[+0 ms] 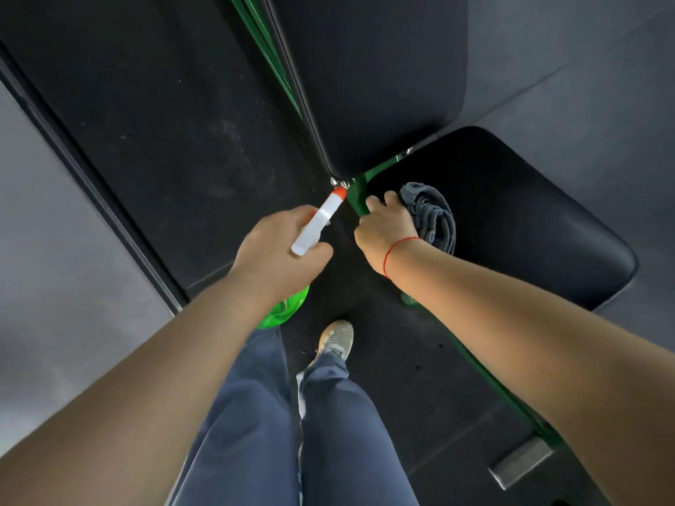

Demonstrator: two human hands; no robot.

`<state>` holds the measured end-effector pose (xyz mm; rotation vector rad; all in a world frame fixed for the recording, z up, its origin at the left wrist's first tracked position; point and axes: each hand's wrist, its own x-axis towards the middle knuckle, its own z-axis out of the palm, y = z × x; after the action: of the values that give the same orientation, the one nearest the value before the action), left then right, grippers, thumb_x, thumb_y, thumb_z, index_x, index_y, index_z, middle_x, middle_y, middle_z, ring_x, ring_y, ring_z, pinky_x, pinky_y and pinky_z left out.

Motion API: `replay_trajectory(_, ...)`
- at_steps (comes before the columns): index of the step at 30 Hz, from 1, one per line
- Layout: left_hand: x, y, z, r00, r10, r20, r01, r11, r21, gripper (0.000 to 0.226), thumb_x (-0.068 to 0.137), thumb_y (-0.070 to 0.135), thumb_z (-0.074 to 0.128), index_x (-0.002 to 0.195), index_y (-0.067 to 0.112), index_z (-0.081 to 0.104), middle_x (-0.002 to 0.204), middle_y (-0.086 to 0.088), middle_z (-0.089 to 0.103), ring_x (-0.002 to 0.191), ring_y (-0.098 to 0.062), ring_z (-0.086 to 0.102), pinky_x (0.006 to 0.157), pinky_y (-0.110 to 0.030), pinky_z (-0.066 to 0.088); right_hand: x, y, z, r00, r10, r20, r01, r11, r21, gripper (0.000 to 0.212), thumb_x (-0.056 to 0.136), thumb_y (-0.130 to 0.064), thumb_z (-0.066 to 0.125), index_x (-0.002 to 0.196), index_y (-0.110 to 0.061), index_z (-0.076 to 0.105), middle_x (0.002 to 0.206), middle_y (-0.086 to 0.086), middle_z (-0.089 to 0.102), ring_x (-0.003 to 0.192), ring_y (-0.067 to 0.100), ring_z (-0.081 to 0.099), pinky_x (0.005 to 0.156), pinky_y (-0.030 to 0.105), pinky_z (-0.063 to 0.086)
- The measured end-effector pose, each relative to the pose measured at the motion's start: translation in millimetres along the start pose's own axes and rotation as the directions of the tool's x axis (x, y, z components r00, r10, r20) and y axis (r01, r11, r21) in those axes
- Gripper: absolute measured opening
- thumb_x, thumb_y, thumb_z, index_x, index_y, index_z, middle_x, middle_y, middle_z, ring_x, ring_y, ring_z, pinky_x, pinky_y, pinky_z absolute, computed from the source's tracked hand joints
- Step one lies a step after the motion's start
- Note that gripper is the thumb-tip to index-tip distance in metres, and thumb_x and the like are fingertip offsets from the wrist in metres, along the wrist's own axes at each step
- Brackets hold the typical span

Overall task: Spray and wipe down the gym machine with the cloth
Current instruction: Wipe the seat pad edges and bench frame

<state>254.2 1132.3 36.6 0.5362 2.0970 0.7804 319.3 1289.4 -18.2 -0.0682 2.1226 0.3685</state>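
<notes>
Cloth point(433, 213) on seat pad point(529, 220) edge, spray bottle point(317, 222) just beside green frame point(356, 199).

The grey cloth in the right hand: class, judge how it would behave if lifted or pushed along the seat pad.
Probably floppy: the grey cloth lies in soft folds against the right hand, so it would droop when lifted. Likely light: one hand bunches it easily. Its towel-like texture suggests it would drag, not slide, on the seat pad.
</notes>
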Motion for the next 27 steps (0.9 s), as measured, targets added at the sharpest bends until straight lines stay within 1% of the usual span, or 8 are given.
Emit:
replay_trajectory(7,-34.0,29.8,31.0,0.995,-0.068,-0.074,0.057,0.987,-0.147,0.029,0.086,0.014,0.063,0.068,0.03,0.047,0.064,0.009,0.046,0.062,-0.011,0.046,0.058,-0.028,0.034,-99.1,14.8,29.0,0.997,-0.065,0.027,0.066,0.998,-0.019,0.018,0.087,-0.024,0.064,0.105,-0.024,0.067,0.107,-0.006,0.064,0.121,0.025,0.038,0.103,0.043,0.027)
replay_trajectory(11,-48.2,37.1,40.3,0.995,-0.073,-0.07,0.057,0.976,-0.208,0.016,0.087,0.015,0.063,0.096,0.028,0.064,0.076,0.006,0.059,0.077,-0.02,0.059,0.071,-0.033,0.048,-140.5,24.1,32.7,0.993,-0.086,0.083,0.088,0.996,-0.032,0.005,0.086,-0.022,0.065,0.084,-0.022,0.061,0.097,-0.008,0.06,0.114,0.022,0.039,0.103,0.043,0.028)
replay_trajectory(13,-51.4,36.3,43.7,0.995,-0.07,-0.07,0.056,0.98,-0.189,0.018,0.087,0.015,0.063,0.101,0.026,0.064,0.076,0.008,0.057,0.078,-0.02,0.057,0.073,-0.034,0.046,-156.0,29.0,33.3,0.987,-0.091,0.135,0.097,0.994,-0.04,0.03,0.087,-0.022,0.064,0.067,-0.021,0.041,0.087,-0.007,0.054,0.107,0.019,0.036,0.105,0.044,0.027)
replay_trajectory(15,-54.4,34.8,45.4,0.996,-0.064,-0.06,0.054,0.985,-0.162,0.018,0.087,0.016,0.063,0.101,0.027,0.063,0.074,0.01,0.054,0.075,-0.017,0.054,0.07,-0.031,0.041,-171.7,34.3,34.3,0.975,-0.111,0.193,0.124,0.991,-0.058,0.037,0.087,-0.021,0.064,0.064,-0.022,0.035,0.079,-0.008,0.048,0.099,0.018,0.03,0.104,0.044,0.027)
replay_trajectory(18,-52.8,31.1,46.3,0.997,-0.067,-0.031,0.062,0.99,-0.129,0.022,0.086,0.018,0.063,0.107,0.026,0.066,0.076,0.009,0.057,0.078,-0.018,0.056,0.071,-0.031,0.042,-184.8,41.1,38.0,0.965,-0.117,0.235,0.136,0.988,-0.067,0.019,0.085,-0.018,0.066,0.07,-0.023,0.055,0.079,-0.009,0.054,0.095,0.018,0.034,0.101,0.044,0.028)
replay_trajectory(20,-49.5,30.8,45.2,0.998,-0.065,-0.008,0.063,0.99,-0.128,0.024,0.086,0.018,0.063,0.109,0.025,0.067,0.076,0.007,0.057,0.079,-0.02,0.057,0.072,-0.032,0.044,-181.7,41.7,41.0,0.975,-0.12,0.186,0.127,0.992,-0.024,0.013,0.085,-0.015,0.063,0.087,-0.025,0.07,0.09,-0.009,0.062,0.1,0.02,0.04,0.099,0.043,0.03)
replay_trajectory(24,-38.6,30.1,38.7,0.999,-0.027,0.034,0.03,0.993,-0.114,0.018,0.085,0.017,0.064,0.102,0.021,0.066,0.072,0.003,0.057,0.075,-0.021,0.057,0.068,-0.035,0.045,-148.4,37.6,37.4,0.987,-0.147,0.062,0.147,0.989,0.006,0.019,0.087,-0.021,0.064,0.102,-0.027,0.072,0.101,-0.01,0.064,0.104,0.021,0.043,0.09,0.04,0.03)
replay_trajectory(27,-27.4,23.0,26.3,0.998,-0.017,0.058,0.023,0.995,-0.093,0.014,0.085,0.016,0.064,0.099,0.015,0.066,0.076,-0.005,0.062,0.08,-0.03,0.06,0.075,-0.042,0.05,-106.9,36.8,28.4,0.989,-0.15,0.0,0.149,0.988,0.046,0.023,0.089,-0.021,0.062,0.107,-0.032,0.072,0.105,-0.013,0.063,0.106,0.021,0.042,0.087,0.038,0.028)
